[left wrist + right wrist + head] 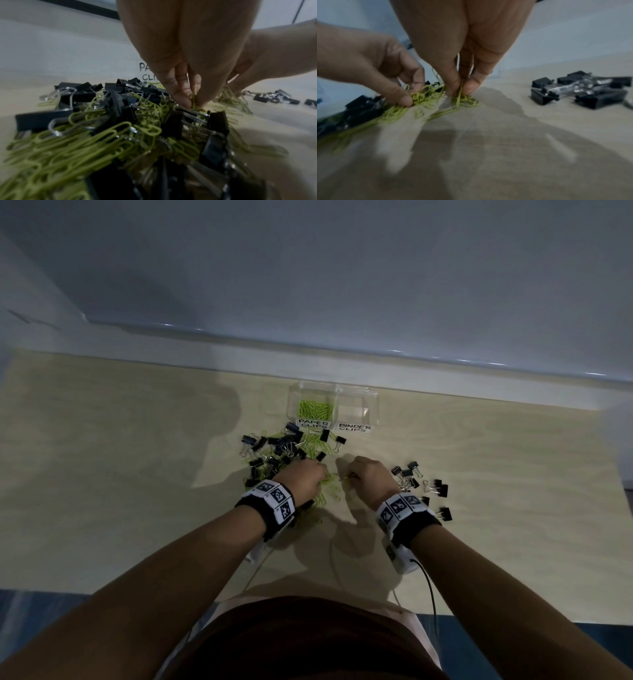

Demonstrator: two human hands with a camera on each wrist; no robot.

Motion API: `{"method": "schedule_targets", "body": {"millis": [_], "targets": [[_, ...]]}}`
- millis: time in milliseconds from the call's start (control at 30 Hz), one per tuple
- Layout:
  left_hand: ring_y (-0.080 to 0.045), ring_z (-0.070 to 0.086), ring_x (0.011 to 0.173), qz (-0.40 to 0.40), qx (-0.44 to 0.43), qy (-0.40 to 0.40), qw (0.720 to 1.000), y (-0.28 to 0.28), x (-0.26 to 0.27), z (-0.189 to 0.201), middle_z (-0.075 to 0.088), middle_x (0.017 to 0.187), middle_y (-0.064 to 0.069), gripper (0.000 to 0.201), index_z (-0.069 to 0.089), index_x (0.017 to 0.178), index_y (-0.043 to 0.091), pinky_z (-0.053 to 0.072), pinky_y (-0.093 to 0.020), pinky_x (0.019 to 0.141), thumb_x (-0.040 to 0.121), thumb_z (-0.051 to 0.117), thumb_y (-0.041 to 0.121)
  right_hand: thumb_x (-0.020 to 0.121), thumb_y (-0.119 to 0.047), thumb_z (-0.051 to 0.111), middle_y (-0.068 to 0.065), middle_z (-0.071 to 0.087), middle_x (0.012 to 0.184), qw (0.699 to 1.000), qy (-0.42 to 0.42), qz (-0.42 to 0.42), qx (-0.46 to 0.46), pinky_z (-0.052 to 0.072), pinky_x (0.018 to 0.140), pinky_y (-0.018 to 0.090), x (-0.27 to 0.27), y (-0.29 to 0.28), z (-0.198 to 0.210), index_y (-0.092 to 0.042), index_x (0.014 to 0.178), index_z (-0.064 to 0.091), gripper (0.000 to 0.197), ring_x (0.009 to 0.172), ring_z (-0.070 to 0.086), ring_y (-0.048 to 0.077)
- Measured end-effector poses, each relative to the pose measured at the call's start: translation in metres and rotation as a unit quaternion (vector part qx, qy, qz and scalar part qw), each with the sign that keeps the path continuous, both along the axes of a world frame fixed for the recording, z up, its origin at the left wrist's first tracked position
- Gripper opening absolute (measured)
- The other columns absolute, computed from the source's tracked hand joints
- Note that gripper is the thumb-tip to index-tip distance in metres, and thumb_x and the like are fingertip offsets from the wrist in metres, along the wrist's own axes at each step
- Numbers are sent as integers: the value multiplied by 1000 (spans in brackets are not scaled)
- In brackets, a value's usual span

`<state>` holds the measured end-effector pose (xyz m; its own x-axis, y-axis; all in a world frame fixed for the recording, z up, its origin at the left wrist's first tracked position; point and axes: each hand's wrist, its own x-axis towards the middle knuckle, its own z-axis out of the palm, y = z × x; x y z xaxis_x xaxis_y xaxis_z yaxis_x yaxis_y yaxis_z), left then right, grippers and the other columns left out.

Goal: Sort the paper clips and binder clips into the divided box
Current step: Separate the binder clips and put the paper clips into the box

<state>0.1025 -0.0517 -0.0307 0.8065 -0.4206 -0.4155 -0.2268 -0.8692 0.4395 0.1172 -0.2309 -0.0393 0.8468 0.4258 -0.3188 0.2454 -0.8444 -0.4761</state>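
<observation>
Both hands work low on the pale wood worktop (102, 474), close together at the near edge of a mixed heap. The left hand (303, 479) has its fingertips (184, 100) pinched on green paper clips (89, 136) pulled from the tangle; the right hand (364, 477) likewise pinches a few green paper clips between thumb and fingers (453, 86), their ends touching the worktop.

The mixed heap (277, 450) of green paper clips and black binder clips (118, 106) lies under and just beyond the left hand. A separate cluster of black binder clips (423, 484) lies just to the right of the right hand.

The clear divided box (373, 405) stands beyond both hands. Its compartment beyond the left hand, labelled PAPER CLIPS (313, 423), holds green paper clips; the one labelled BINDER CLIPS (354, 427) lies beyond the right hand.
</observation>
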Motion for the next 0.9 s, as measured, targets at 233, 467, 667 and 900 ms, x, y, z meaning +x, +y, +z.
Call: {"method": "schedule_targets", "body": {"millis": [233,467,667,900], "targets": [[-9,59,78,178,-188,25,966,16,14,18,64,88,3,10,66,94,9,46,-14,70,86,65,15,75,6,65,5,68,74,963,74,-216,143,57,72,33,18,-1,16,-13,80,72,21,69,64,19],[-11,62,77,306,-228,-72,921,31,72,48,67,88,-1,9,66,91,8,44,-12,67,84,67,14,74,-1,71,4,72,78,933,24,-277,229,59,71,34,90,45,48,-16,77,71,15,74,70,18],[-28,65,82,292,-91,-92,948,25,102,49,70,88,-14,7,68,82,4,55,-36,78,82,61,5,78,-3,66,8,73,91,969,3,-220,110,56,83,33,123,77,50,-12,87,74,15,85,67,20],[-24,63,95,215,-72,-98,969,19,75,51,67,105,-11,19,66,106,7,51,-35,91,87,61,11,85,2,55,10,71,104,986,-38,-129,101,52,92,34,80,39,58,-7,104,69,26,94,66,22]]}}
